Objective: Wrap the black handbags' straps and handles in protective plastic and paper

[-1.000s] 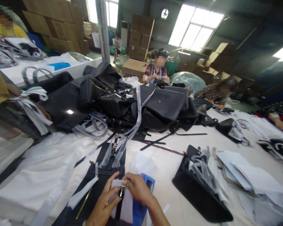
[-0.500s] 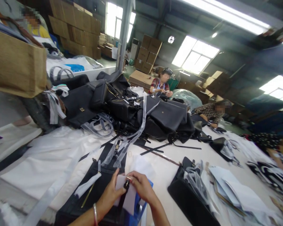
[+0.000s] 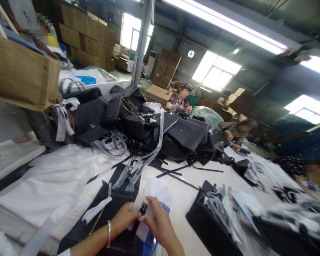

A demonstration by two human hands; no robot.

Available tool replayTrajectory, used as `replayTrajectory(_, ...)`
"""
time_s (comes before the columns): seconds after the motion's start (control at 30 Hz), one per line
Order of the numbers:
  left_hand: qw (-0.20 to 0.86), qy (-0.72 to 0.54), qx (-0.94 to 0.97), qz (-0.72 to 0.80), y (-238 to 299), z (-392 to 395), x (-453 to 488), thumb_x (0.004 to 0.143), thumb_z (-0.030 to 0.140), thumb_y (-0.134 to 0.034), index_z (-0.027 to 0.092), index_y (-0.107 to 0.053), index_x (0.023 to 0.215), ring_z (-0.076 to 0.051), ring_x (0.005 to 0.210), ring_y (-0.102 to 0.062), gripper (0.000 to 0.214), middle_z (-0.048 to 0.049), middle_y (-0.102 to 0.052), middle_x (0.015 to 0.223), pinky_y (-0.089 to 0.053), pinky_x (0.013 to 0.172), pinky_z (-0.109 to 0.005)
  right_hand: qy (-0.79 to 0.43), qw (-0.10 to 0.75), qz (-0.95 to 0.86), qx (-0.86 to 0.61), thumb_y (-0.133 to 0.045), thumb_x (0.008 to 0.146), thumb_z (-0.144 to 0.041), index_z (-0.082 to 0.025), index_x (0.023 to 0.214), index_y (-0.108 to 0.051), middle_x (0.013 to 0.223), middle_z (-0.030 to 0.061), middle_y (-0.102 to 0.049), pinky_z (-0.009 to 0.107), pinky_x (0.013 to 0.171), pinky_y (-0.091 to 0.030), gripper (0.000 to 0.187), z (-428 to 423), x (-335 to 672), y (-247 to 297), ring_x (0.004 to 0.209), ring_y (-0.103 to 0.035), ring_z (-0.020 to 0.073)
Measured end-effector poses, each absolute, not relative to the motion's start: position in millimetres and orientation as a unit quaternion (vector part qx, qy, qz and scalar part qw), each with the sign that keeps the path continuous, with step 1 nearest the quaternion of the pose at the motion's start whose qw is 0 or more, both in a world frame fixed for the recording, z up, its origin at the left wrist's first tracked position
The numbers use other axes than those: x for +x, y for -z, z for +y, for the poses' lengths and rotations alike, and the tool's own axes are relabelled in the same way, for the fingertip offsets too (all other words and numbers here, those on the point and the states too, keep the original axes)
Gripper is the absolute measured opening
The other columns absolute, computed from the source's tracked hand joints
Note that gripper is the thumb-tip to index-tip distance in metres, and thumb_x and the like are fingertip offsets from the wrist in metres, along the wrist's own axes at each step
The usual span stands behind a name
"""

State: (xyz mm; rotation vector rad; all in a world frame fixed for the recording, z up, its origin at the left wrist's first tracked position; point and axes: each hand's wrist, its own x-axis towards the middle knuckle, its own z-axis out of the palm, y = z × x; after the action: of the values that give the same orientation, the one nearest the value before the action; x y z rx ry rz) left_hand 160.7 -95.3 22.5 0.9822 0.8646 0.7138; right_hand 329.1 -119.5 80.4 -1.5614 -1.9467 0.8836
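A black strap with a small metal buckle (image 3: 143, 208) lies over a white sheet (image 3: 143, 232), just above a black bag (image 3: 109, 224). My left hand (image 3: 124, 217), a bangle on its wrist, is closed on the strap and the sheet, its thumb by the buckle. From the other side, my right hand (image 3: 161, 222) has its thumb on the strap below the buckle and its fingers at the buckle's top edge. Part of a blue plastic item (image 3: 149, 241) shows under my right hand. A zip pull in white wrapping (image 3: 97, 209) rests on the bag.
A heap of black bags (image 3: 186, 137) spans the table's far side, with plastic-wrapped straps (image 3: 160, 138) trailing forward. Another black bag (image 3: 210, 224) lies to the right, beside papers (image 3: 245, 206). Co-workers (image 3: 180, 101) sit beyond. A brown bag (image 3: 24, 71) stands at left.
My right thumb has come down onto the strap below the buckle, with its fingers more spread. At right, a co-worker's black-and-white items have shifted and are blurred. The view has turned slightly.
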Motion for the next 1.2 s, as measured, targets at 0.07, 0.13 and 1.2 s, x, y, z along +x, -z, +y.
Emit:
replayTrajectory(0.07,0.717,-0.330,0.474,0.390,-25,-96,162,0.071,0.033,-0.066,0.012,-0.071,0.089,-0.017,0.073,-0.057,0.028,-0.0014,-0.069,0.078,-0.043,0.067,-0.024,-0.318,0.256,-0.692,-0.595,-0.068,0.074,-0.023,-0.025,0.113,-0.055,0.103,0.0015,-0.065,0.027,0.082,-0.043,0.041,-119,326,-76,0.094,-0.060,0.0205)
replayTrajectory(0.13,0.703,-0.327,0.495,0.392,-27,-97,162,0.073,0.031,-0.063,0.012,-0.071,0.087,-0.016,0.071,-0.056,0.024,-0.0010,-0.068,0.077,-0.041,0.064,-0.023,-0.321,0.272,-0.667,-0.615,-0.061,0.081,-0.025,-0.025,0.099,-0.058,0.089,-0.0008,-0.066,0.025,0.074,-0.043,0.019,-117,323,-72,0.083,-0.062,0.0180)
replayTrajectory(1.2,0.847,-0.248,0.380,0.277,-31,-98,157,0.080,0.046,-0.063,0.013,-0.064,0.115,-0.025,0.095,-0.063,0.049,-0.0099,-0.071,0.104,-0.044,0.091,-0.039,-0.354,0.345,-0.568,-0.658,-0.052,0.086,-0.038,-0.022,0.080,-0.064,0.073,-0.0014,-0.068,0.023,0.066,-0.041,0.022,-113,329,-51,0.072,-0.062,0.0165)
